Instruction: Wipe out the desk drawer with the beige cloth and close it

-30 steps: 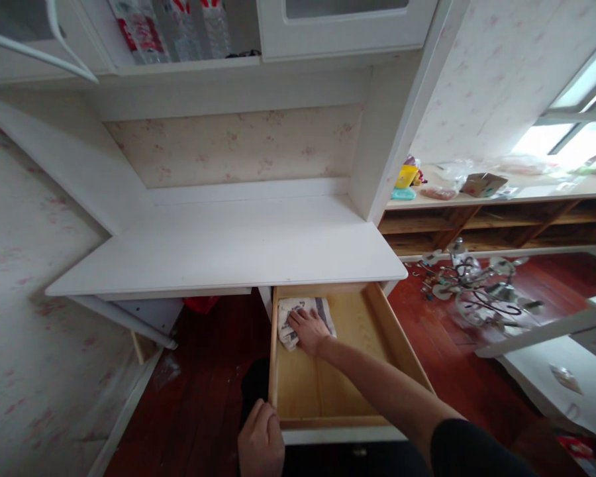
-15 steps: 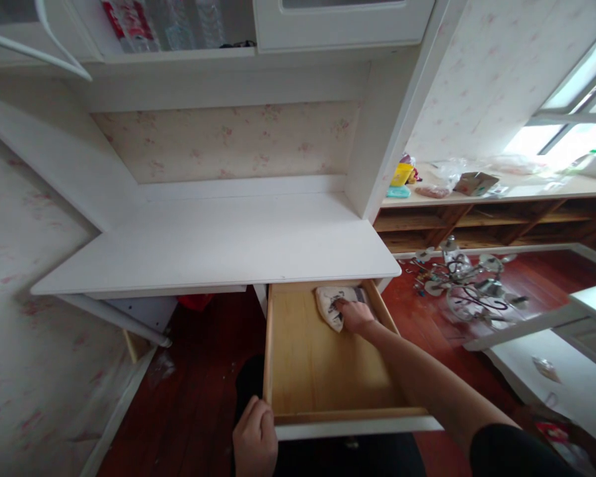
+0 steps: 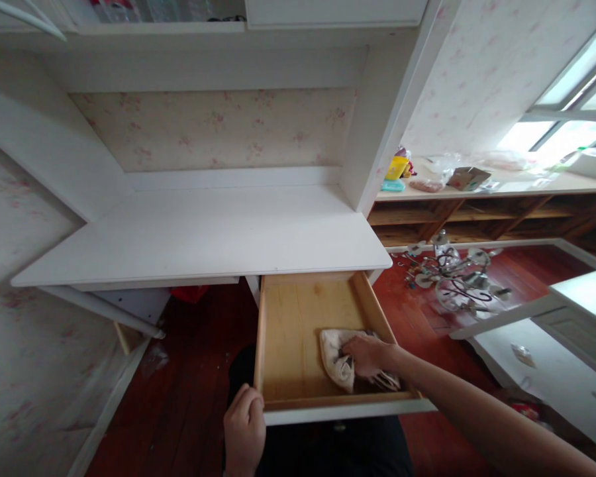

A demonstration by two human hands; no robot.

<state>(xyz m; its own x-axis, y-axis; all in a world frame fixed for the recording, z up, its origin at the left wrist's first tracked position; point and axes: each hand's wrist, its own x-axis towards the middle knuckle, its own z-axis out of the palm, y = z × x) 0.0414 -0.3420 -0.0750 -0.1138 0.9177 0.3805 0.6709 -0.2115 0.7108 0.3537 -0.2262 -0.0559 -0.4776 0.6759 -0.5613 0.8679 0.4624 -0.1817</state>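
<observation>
A pulled-out wooden drawer point(image 3: 293, 331) with a white front juts from under the white desk point(image 3: 218, 232). Inside it, near the front right corner, lies a crumpled cream cloth point(image 3: 338, 368) with dark print. My right hand point(image 3: 370, 354) presses on the cloth against the drawer bottom, fingers bent into its folds. At the drawer's front left corner, my left hand point(image 3: 246, 424) is closed around the edge, its thumb on top.
A chandelier point(image 3: 459, 275) lies on the red wood floor to the right. Behind it, a low shelf unit point(image 3: 491, 209) carries a yellow container point(image 3: 396, 167) and a cardboard box point(image 3: 468, 177). A white furniture piece point(image 3: 581, 318) stands at the right. Overhead hang cabinets with plastic bottles point(image 3: 153, 10).
My right hand has drawn the cloth from the back of the drawer toward its front right. My left hand stays on the front left corner. The view has tilted slightly downward.
</observation>
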